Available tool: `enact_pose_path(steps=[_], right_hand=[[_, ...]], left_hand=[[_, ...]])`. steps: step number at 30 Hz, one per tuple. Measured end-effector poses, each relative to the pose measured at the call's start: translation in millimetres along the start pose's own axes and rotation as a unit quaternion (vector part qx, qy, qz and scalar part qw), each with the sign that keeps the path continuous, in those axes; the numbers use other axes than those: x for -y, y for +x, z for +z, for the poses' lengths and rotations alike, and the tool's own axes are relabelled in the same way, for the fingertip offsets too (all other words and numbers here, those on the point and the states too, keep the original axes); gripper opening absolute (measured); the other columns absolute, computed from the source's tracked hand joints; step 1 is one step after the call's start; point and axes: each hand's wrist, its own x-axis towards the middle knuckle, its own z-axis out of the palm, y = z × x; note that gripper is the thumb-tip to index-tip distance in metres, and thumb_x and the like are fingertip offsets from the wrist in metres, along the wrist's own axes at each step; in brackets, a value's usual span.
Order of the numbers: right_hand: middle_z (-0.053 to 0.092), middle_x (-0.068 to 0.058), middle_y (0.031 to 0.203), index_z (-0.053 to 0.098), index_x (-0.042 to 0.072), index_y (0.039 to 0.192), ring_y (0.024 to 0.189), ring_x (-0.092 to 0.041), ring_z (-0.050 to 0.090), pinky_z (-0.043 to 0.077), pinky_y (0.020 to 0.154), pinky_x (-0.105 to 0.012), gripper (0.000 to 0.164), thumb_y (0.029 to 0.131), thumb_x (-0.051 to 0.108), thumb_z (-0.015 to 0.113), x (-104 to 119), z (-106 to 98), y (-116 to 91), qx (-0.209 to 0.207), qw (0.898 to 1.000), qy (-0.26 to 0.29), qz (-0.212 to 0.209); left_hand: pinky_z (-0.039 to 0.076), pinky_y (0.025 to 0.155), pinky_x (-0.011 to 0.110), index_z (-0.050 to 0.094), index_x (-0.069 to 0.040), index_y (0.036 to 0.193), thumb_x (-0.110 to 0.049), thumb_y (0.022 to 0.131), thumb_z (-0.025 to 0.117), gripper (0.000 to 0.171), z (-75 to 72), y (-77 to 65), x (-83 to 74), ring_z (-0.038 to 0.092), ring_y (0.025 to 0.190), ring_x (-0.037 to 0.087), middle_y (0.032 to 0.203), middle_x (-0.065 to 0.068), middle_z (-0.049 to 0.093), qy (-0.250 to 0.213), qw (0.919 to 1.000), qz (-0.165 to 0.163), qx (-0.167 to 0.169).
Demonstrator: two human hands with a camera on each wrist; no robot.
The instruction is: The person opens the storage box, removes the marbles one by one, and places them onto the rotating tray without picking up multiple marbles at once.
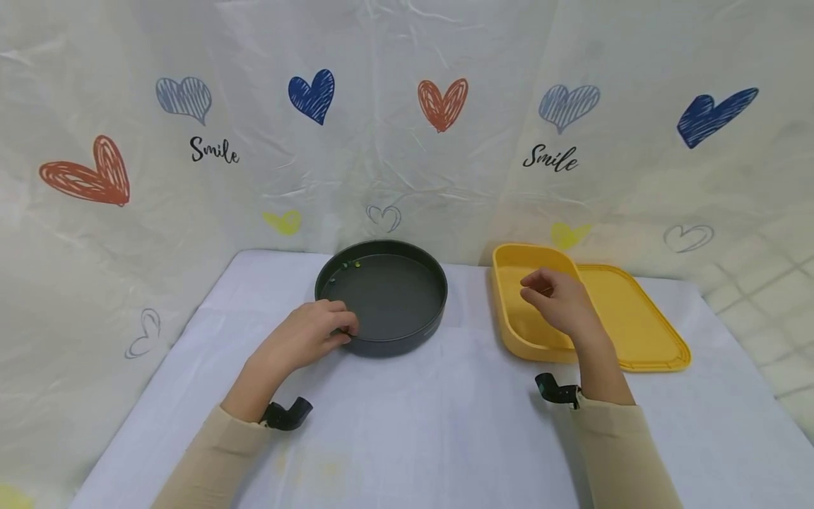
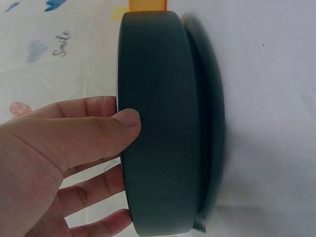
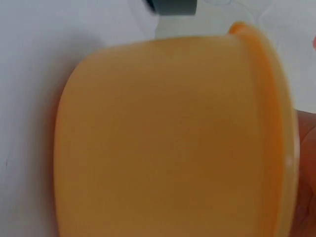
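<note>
My left hand [image 1: 311, 331] grips the near-left rim of a dark round pan [image 1: 381, 346]. In the left wrist view, the thumb [image 2: 129, 118] presses the outer wall of the pan [image 2: 160, 148], and the fingers reach over the rim. A few tiny green and yellow pieces [image 1: 357, 264] lie by the pan's far-left inner wall. Over the yellow container [image 1: 521, 318] hovers my right hand [image 1: 562, 300], fingers bent, thumb and index tips slightly apart, nothing visible between them. The right wrist view shows mostly the container's outer wall [image 3: 163, 143]; only part of that hand appears at its right edge.
A flat yellow lid [image 1: 629, 318] lies right of the container, against its side. White cloth covers the table [image 1: 407, 431]. Behind stands a pale sheet [image 1: 381, 162] printed with hearts and "Smile". Black cameras are strapped to both wrists.
</note>
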Motion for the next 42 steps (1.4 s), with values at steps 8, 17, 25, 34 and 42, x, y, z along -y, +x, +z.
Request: enact_pose_path(steps=[8, 17, 25, 34, 42], right_hand=[[0.059, -0.023, 0.133, 0.063, 0.003, 0.123, 0.11, -0.043, 0.059, 0.046, 0.091, -0.057, 0.032, 0.098, 0.023, 0.062, -14.4, 0.1, 1.6, 0.0, 0.995, -0.099, 0.02], [0.053, -0.031, 0.137, 0.059, 0.002, 0.133, 0.118, -0.05, 0.052, 0.039, 0.1, -0.063, 0.045, 0.096, 0.028, 0.061, -28.0, 4.0, 3.8, 0.04, 0.987, -0.143, 0.055], [0.054, -0.033, 0.132, 0.056, 0.0, 0.135, 0.117, -0.047, 0.053, 0.041, 0.101, -0.061, 0.051, 0.095, 0.031, 0.064, -28.2, 3.0, 2.9, 0.099, 0.984, -0.129, 0.068], [0.057, -0.033, 0.125, 0.059, 0.0, 0.129, 0.109, -0.045, 0.056, 0.046, 0.093, -0.059, 0.046, 0.093, 0.027, 0.065, -26.2, -1.2, -3.4, 0.123, 0.979, -0.143, 0.083], [0.064, -0.019, 0.11, 0.066, 0.008, 0.113, 0.089, -0.031, 0.054, 0.045, 0.069, -0.037, 0.03, 0.087, 0.022, 0.069, -21.0, -3.1, -9.9, 0.167, 0.971, -0.141, 0.097]], left_hand=[[0.05, 0.071, 0.03, 0.072, -0.024, 0.091, -0.011, 0.083, 0.081, 0.018, -0.8, -0.5, -1.8, 0.062, 0.079, 0.011, 0.087, -0.012, 0.06, 0.002, 1.0, -0.003, 0.003], [0.051, 0.072, 0.03, 0.073, -0.023, 0.092, -0.01, 0.083, 0.081, 0.018, -0.7, 1.0, -2.3, 0.063, 0.081, 0.011, 0.088, -0.012, 0.061, 0.004, 1.0, 0.003, 0.003], [0.051, 0.073, 0.029, 0.073, -0.023, 0.092, -0.009, 0.083, 0.081, 0.018, -0.9, 1.1, -3.2, 0.062, 0.081, 0.01, 0.088, -0.012, 0.061, 0.003, 1.0, 0.0, 0.003], [0.051, 0.072, 0.029, 0.072, -0.024, 0.091, -0.009, 0.083, 0.081, 0.019, -0.1, 0.4, -3.4, 0.062, 0.081, 0.01, 0.088, -0.012, 0.061, -0.001, 1.0, -0.001, 0.002], [0.051, 0.071, 0.029, 0.071, -0.022, 0.091, -0.009, 0.082, 0.081, 0.019, 0.7, -0.5, -3.0, 0.062, 0.08, 0.01, 0.088, -0.011, 0.062, -0.012, 0.9999, 0.009, -0.007]])
